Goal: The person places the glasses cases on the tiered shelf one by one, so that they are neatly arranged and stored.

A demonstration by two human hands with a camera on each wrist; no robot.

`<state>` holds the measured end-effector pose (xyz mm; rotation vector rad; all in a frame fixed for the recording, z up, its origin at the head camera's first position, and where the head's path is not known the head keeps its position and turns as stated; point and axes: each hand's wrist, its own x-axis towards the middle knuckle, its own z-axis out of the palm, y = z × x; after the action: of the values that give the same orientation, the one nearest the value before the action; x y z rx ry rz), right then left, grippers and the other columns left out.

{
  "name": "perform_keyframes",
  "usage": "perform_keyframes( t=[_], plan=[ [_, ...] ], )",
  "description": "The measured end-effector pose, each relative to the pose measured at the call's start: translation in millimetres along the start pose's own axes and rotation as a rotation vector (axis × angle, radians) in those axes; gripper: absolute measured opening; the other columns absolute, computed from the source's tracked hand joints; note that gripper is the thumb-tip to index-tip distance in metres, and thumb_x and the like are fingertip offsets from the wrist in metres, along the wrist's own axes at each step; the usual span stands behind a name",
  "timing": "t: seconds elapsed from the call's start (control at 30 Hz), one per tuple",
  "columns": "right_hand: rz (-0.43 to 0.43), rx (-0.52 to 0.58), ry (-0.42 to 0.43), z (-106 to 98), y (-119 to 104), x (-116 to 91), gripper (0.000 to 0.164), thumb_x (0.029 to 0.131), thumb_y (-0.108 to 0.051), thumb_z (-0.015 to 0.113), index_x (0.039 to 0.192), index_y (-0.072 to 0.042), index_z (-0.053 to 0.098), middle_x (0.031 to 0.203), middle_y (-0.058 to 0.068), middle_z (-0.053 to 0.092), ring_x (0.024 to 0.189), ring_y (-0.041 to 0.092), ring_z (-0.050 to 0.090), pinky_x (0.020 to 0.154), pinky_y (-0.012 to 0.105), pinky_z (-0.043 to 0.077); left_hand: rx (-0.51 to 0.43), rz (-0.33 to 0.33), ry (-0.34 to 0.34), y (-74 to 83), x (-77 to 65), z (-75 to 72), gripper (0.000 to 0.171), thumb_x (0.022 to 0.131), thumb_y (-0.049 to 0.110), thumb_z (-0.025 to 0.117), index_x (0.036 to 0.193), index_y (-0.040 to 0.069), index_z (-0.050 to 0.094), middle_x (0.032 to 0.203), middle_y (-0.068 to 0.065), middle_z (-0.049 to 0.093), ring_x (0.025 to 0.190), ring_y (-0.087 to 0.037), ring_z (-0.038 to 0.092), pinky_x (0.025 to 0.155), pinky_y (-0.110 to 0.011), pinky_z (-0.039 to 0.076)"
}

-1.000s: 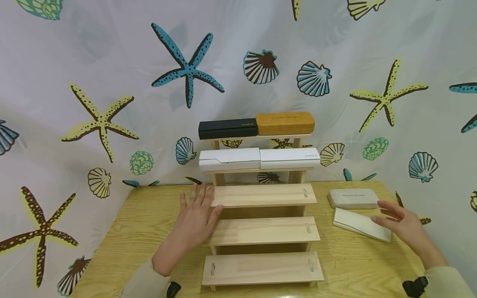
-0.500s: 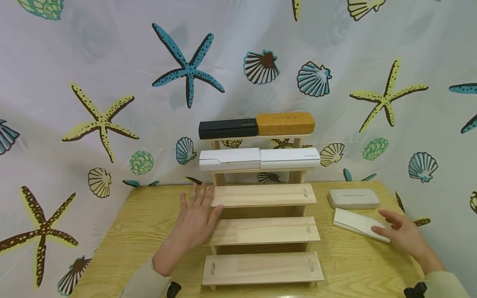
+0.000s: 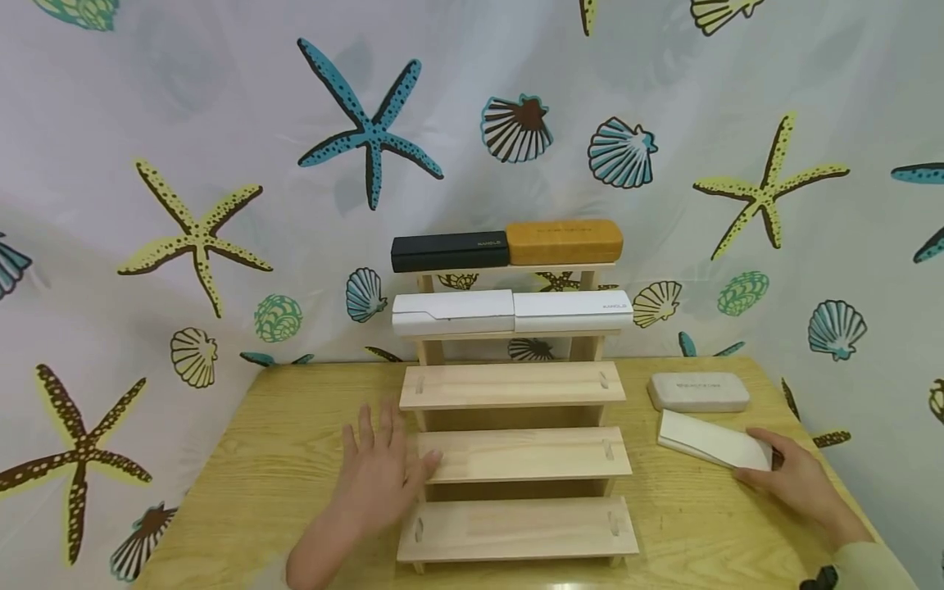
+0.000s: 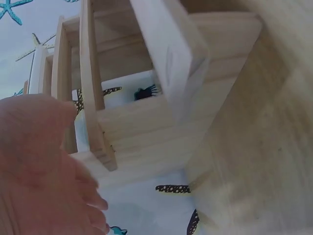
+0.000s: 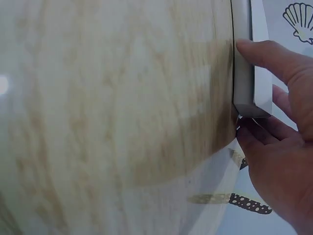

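My right hand grips the near right end of a slim white glasses case on the table. In the right wrist view the thumb presses one long side of the case, and the other fingers are on its far side. My left hand, fingers spread and straight, is beside the left edge of a stepped wooden rack. The thumb overlaps the rack's second-lowest shelf in the head view. Nothing is held in the left hand.
On the top shelf stand a black case and an orange-brown case. Two white cases, left and right, lie end to end below. A grey-beige case rests behind the slim one. A patterned curtain hangs behind the table.
My right hand has lowered and closed onto the end of the slim white case. The left hand has drawn back from the rack's middle shelf toward me.
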<state>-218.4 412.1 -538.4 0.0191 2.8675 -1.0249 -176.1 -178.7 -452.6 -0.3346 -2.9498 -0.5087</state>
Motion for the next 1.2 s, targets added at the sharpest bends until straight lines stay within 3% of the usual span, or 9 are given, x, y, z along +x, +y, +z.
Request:
perform_keyframes(
  t=[0.1,0.27,0.47,0.63,0.8,1.03,1.2],
  plan=[
    [-0.024,-0.028,0.011,-0.1,-1.5,0.7,0.092,0.091,-0.039,0.084,0.155,0.011,0.04,0.153,0.044,0.041,0.135,0.062,0.047,0.103,0.067,0.048,0.004,-0.01,-0.064,0.8,-10.0,3.0,0.084,0.108,0.06,0.046,0.162,-0.003,0.035,0.17,-0.034,0.018,0.156,-0.061,0.005,0.12,-0.082,0.006],
    [-0.058,-0.095,0.007,-1.9,-4.6,0.3,0.092,0.09,-0.038,0.085,0.153,0.013,0.042,0.148,0.046,0.044,0.13,0.063,0.049,0.101,0.069,0.048,0.013,-0.02,-0.052,-0.7,-14.0,8.5,0.081,0.107,0.062,0.045,0.161,0.002,0.041,0.17,-0.032,0.019,0.158,-0.059,0.006,0.121,-0.08,0.005],
    [-0.086,-0.139,0.001,-7.7,-8.5,-0.3,0.085,0.087,-0.038,0.087,0.144,0.016,0.052,0.132,0.044,0.054,0.114,0.053,0.059,0.091,0.062,0.054,0.016,-0.024,-0.066,-3.6,-12.0,11.9,0.083,0.108,0.064,0.042,0.161,0.001,0.039,0.169,-0.034,0.019,0.158,-0.058,0.005,0.122,-0.079,0.003],
    [-0.069,-0.145,-0.028,-12.4,-10.7,-1.4,0.085,0.087,-0.041,0.087,0.143,0.014,0.054,0.138,0.042,0.057,0.117,0.051,0.063,0.089,0.057,0.056,0.007,-0.029,-0.089,-4.4,-11.0,12.5,0.084,0.108,0.063,0.041,0.163,0.0,0.036,0.169,-0.036,0.018,0.158,-0.058,0.004,0.122,-0.08,0.003],
    [-0.041,-0.157,-0.049,-15.8,-11.5,-6.4,0.086,0.089,-0.045,0.085,0.146,0.012,0.054,0.139,0.041,0.059,0.113,0.045,0.067,0.081,0.045,0.058,0.015,-0.026,-0.105,-3.5,-10.5,11.8,0.085,0.108,0.064,0.039,0.165,0.001,0.031,0.171,-0.033,0.014,0.159,-0.056,0.0,0.122,-0.079,0.002],
    [-0.033,-0.088,-0.014,-28.9,-28.1,-22.9,0.084,0.089,-0.04,0.085,0.147,0.011,0.053,0.139,0.041,0.059,0.108,0.035,0.069,0.073,0.031,0.054,0.029,0.041,-0.045,1.2,-15.9,13.7,0.082,0.109,0.057,0.045,0.161,-0.006,0.033,0.168,-0.032,0.027,0.156,-0.061,0.01,0.12,-0.082,0.007],
    [-0.049,-0.019,-0.004,-41.3,-44.4,-35.1,0.081,0.091,-0.034,0.084,0.15,0.01,0.05,0.139,0.041,0.057,0.1,0.024,0.071,0.068,0.026,0.056,0.031,0.029,-0.036,1.4,-18.1,16.6,0.083,0.11,0.057,0.044,0.162,-0.006,0.032,0.169,-0.03,0.028,0.158,-0.059,0.008,0.12,-0.081,0.007]
  ],
)
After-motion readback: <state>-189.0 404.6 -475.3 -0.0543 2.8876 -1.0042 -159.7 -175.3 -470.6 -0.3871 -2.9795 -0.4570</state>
